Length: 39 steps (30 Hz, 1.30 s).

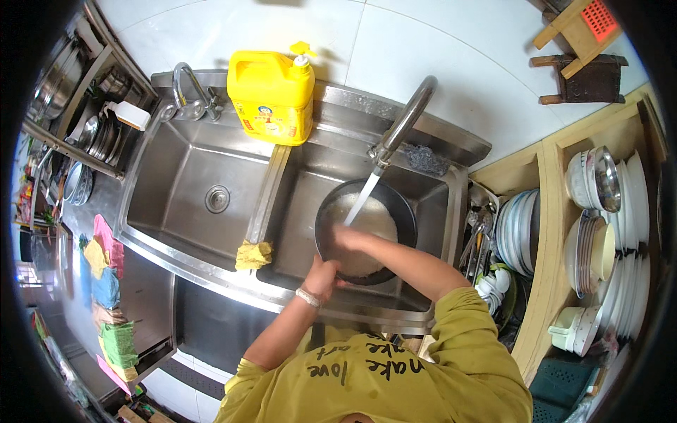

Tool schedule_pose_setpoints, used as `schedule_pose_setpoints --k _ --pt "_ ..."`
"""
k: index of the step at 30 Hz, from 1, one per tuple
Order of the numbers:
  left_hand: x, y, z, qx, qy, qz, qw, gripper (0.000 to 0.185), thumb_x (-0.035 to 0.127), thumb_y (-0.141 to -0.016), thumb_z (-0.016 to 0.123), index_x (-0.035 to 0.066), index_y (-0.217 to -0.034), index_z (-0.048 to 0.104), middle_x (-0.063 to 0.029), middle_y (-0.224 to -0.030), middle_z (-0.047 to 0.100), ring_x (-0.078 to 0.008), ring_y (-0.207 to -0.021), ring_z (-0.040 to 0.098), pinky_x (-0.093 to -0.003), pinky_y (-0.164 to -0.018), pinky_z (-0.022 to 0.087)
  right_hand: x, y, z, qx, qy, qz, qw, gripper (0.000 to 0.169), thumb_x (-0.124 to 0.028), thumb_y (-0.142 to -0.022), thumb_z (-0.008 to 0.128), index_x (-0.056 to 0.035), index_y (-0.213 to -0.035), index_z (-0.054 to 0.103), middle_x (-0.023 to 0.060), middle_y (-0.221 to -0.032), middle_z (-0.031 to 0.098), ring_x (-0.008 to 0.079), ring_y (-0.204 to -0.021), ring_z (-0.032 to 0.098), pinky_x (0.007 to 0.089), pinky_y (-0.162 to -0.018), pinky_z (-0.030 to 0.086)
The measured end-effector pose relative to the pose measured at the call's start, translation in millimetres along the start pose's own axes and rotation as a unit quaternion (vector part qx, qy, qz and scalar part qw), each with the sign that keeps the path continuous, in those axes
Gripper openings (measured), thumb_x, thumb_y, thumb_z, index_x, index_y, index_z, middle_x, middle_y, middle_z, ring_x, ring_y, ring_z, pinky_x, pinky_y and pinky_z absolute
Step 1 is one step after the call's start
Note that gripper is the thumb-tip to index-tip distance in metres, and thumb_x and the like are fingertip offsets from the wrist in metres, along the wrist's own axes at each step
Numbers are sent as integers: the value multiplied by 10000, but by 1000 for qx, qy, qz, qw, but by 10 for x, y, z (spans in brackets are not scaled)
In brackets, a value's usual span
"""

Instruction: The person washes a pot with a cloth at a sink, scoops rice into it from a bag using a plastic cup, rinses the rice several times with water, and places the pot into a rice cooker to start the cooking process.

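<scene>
A dark round pot (406, 224) stands in the right basin (296, 211) of a stainless steel double sink. Whitish contents (378, 211), which look like rice grains in water, cover its bottom. From the tall metal faucet (399, 127) a stream of water (363, 200) runs into the pot. My left hand (323, 276) grips the pot's near left rim, thumb over the edge. Inside the pot, under the stream, is my right hand (346, 238); its fingers are blurred, so whether they hold anything cannot be told.
A yellow detergent jug (271, 100) with a pump stands behind the sink divider. A yellow cloth (254, 255) lies at the divider's near end. Grey scouring mesh (426, 159) sits behind the right basin. Stacked plates (518, 232) fill wooden shelves (550, 211) at right. Left is a smaller faucet (193, 87).
</scene>
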<state>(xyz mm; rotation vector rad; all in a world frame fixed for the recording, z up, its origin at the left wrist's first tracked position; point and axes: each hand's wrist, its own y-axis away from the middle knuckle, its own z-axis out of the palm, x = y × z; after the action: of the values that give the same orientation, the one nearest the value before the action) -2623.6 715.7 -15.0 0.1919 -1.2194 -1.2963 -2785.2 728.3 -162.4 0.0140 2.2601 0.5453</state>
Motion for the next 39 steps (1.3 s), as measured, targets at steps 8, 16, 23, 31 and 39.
schedule_pose_setpoints --k 8,16,23,31,39 --pt "103 214 -190 45 75 -7 996 266 4 -694 435 -32 -954 391 -134 -843 504 -230 -611 523 -283 -402 462 -930 481 -901 -70 289 6 955 260 -173 -758 490 -38 -974 544 115 -1073 509 313 -1028 437 380 -916 308" --pt "119 108 -103 35 62 -4 997 358 -6 -699 419 10 -1049 345 -121 -891 497 -221 -709 519 -274 -401 454 -593 4 -361 123 -191 158 961 737 -266 -719 533 -34 -1293 133 247 -1182 387 326 -1022 455 351 -835 386" --pt "115 187 -272 23 68 -26 997 321 6 -688 425 6 -1007 383 -114 -852 515 -194 -591 513 -238 -369 388 -625 624 -498 -184 200 -53 961 160 -165 -722 531 -28 -797 566 194 -838 563 314 -789 547 399 -677 424" --pt "123 190 -65 38 50 -13 998 169 -2 -684 431 -41 -847 456 -108 -714 510 -190 -502 482 -254 -386 386 -799 148 -448 -74 155 20 985 259 -143 -673 508 5 -880 557 198 -848 561 325 -700 550 378 -630 449" --pt "64 248 -138 48 79 -30 995 112 -7 -671 421 -70 -741 483 -129 -669 529 -185 -402 432 -281 -401 415 -693 442 -766 -48 450 -209 867 192 -204 -712 520 -147 -865 622 56 -1055 537 236 -1064 433 446 -893 318"
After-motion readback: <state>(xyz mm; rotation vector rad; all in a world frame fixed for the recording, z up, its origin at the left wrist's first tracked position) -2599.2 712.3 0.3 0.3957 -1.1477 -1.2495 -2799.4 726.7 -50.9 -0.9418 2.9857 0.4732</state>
